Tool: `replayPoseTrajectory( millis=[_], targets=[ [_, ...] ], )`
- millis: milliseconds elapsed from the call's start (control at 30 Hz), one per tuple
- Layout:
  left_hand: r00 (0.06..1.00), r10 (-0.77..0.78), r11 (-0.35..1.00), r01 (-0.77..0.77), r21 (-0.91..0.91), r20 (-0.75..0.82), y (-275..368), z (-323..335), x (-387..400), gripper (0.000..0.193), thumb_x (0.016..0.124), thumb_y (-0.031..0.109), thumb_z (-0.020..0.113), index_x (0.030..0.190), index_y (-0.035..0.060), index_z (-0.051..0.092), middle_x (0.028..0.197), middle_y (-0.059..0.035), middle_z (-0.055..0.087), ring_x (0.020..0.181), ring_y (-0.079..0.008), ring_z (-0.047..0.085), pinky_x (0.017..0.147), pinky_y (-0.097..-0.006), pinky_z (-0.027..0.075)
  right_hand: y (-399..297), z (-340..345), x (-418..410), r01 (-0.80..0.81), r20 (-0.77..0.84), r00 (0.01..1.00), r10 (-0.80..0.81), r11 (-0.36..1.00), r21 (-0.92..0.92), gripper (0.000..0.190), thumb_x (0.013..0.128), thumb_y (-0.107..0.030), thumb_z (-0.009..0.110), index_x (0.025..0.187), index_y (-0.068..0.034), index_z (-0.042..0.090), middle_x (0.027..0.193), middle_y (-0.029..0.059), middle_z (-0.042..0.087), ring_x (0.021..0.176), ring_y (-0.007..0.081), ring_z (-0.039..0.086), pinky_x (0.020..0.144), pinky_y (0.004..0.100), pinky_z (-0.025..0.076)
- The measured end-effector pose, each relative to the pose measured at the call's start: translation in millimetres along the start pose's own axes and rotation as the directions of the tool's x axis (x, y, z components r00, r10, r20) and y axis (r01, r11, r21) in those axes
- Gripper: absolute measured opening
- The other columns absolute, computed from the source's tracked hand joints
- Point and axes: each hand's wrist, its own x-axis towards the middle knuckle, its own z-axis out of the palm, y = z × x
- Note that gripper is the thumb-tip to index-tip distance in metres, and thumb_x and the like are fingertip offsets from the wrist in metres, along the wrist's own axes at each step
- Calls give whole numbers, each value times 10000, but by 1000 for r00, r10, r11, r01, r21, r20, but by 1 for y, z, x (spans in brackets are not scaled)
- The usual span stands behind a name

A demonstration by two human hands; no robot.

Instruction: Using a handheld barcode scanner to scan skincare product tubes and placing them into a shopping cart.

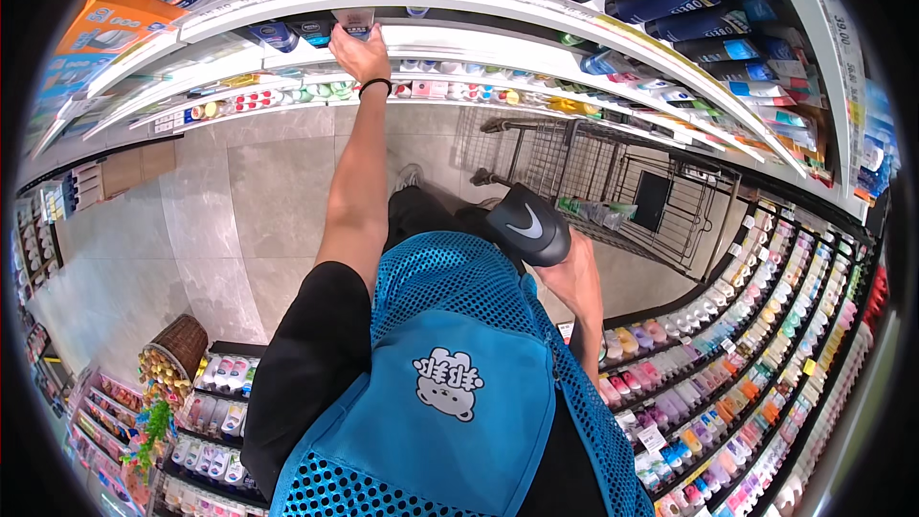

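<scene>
At the top of the view my left hand [360, 54] reaches to a white shelf and closes its fingers around the lower part of a pale-topped toiletry container [357, 16]. A dark container [311, 31] and a blue container [274, 36] stand just left of it on the same shelf. My right hand [572, 266], lower right, grips a black Nike item [531, 224] with a rounded end and a white swoosh; its exact kind is unclear. A black band circles my left wrist.
A wire shopping cart [632, 187] with a green and white package [596, 211] stands right. Curved shelves of bottles [718, 373] fill the lower right. A wicker basket [183, 346] tilts at lower left. Tubes [696, 0] line the upper right shelf.
</scene>
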Motion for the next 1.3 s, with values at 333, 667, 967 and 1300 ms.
replayPoseTrajectory(
  millis=[333,667,967,1300],
  targets=[
    [999,-37,955,46,294,-37,5,-15,-4,601,681,334,894,1164,45,684,1207,-110,666,1170,-324,525,969,-480,344,2,1,2,6,0,1000,-6,1000,19,393,728,-41,754,1108,24,676,984,238,699,903,442,677,788,422,544],
    [999,-38,941,35,336,3,-3,-13,0,647,700,410,890,1193,33,706,1218,-105,691,1162,-311,543,983,-476,353,8,4,1,6,1,1000,-6,1000,-26,394,731,-57,760,1109,23,680,980,241,706,905,446,679,783,430,547],
    [1000,-10,939,11,344,-6,-7,-16,2,647,711,427,884,1190,28,711,1198,-102,699,1155,-307,547,972,-478,355,11,7,-1,-9,-9,1000,8,999,-46,398,732,-50,748,1119,15,681,998,246,706,929,449,678,789,434,547],
    [999,-30,946,33,323,-14,-1,-19,1,591,699,364,885,1167,45,714,1201,-109,686,1165,-319,534,982,-496,346,10,8,-3,-39,14,999,40,999,-32,368,744,-58,745,1099,16,684,994,245,706,922,440,685,787,428,545]
  ],
)
